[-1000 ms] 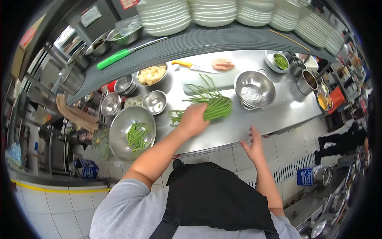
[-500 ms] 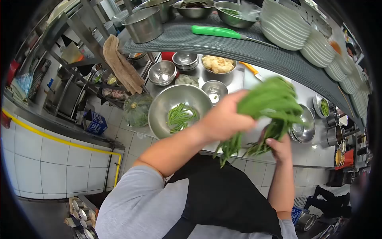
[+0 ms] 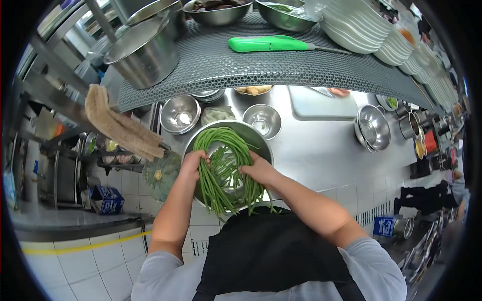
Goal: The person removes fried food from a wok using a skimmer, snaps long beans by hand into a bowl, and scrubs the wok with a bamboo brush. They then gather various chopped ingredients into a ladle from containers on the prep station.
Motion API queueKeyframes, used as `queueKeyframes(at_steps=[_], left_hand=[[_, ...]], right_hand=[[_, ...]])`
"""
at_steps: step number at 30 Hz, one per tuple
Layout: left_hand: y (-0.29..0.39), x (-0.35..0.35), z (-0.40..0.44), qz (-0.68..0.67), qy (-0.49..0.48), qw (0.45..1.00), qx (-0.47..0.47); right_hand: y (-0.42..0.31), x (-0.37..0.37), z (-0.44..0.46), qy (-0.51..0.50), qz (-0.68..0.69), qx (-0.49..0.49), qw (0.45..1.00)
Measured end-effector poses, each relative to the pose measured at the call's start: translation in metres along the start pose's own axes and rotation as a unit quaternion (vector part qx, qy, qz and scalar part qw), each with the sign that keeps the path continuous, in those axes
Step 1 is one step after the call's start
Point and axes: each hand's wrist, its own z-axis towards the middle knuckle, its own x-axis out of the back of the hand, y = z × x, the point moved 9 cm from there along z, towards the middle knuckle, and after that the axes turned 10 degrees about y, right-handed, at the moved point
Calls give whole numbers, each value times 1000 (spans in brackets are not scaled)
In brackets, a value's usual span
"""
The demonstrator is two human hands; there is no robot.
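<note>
Tabletop (image 3: 311, 150) is shiny stainless steel, got a big round silver metal bowl (image 3: 258, 138) at its near edge, and a looped bundle of long green beans (image 3: 211, 183) held over that, bare left hand (image 3: 192, 164) clamped on one side, right hand (image 3: 259, 169) on the other

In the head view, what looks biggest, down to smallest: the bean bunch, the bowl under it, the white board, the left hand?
1. Bean bunch and bowl: too alike to rank.
2. White board, partly hidden.
3. Left hand.
</note>
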Motion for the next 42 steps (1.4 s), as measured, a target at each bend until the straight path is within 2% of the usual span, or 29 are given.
queueKeyframes(at_steps=[1,2,4,5,6,8,10,12,13,14,15,16,19,21,22,23,24,25,26,28,32,34,35,36,38,40,42], left_hand=[[8,2,-1,18,35,999,-33],[8,-3,1,24,29,999,-26],[25,-9,5,20,39,996,-83],[29,-9,7,17,47,995,-89],[33,-12,7,26,37,995,-89],[49,-12,1,94,38,984,-150],[57,-7,-4,171,24,968,-179],[78,-15,-47,202,127,938,-251],[75,-15,-47,210,114,937,-254],[102,-14,-65,344,181,818,-424],[116,-33,-88,449,237,646,-570],[115,-60,-105,451,226,644,-574],[98,-176,-169,385,33,705,-595],[59,-250,-206,415,-59,675,-607],[31,-287,-226,383,-140,666,-625],[-2,-318,-236,364,-204,654,-631],[-37,-349,-257,421,-252,618,-615],[-73,-376,-270,446,-320,603,-579],[-107,-394,-279,454,-373,585,-559],[-172,-426,-300,448,-473,535,-538],[-263,-480,-340,497,-549,465,-486],[-308,-503,-362,518,-587,406,-471],[-327,-515,-371,512,-601,374,-487],[-343,-527,-379,519,-603,370,-480],[-366,-544,-403,496,-630,343,-489],[-388,-557,-410,520,-633,325,-472],[-407,-568,-406,537,-634,312,-461]], right_hand=[[-6,2,0,6,-82,90,993],[-3,7,-6,14,-80,83,993],[-26,22,-30,78,-214,242,943],[-42,34,-49,104,-203,286,931],[-47,47,-61,117,-201,283,930],[-45,80,-84,135,-110,275,945],[-14,116,-104,194,-112,252,941],[34,153,-129,278,-125,196,932],[61,171,-143,316,-133,160,926],[87,184,-159,329,-129,156,922],[123,198,-175,351,-128,93,923],[154,204,-189,368,-124,30,921],[199,211,-243,381,-147,-41,912],[231,208,-268,342,-172,-77,921],[249,202,-275,302,-187,-83,931],[263,202,-284,317,-247,-43,914],[269,204,-296,299,-238,-38,923],[272,209,-309,268,-222,-80,934],[284,222,-328,314,-202,-104,922],[310,237,-357,338,-192,-136,911],[344,267,-442,418,-91,-224,876],[387,278,-484,454,-60,-277,845],[413,283,-500,489,-23,-269,829],[444,284,-511,519,16,-261,814],[494,289,-535,534,44,-323,780],[513,303,-563,496,7,-457,738],[549,326,-574,524,-2,-471,710]])
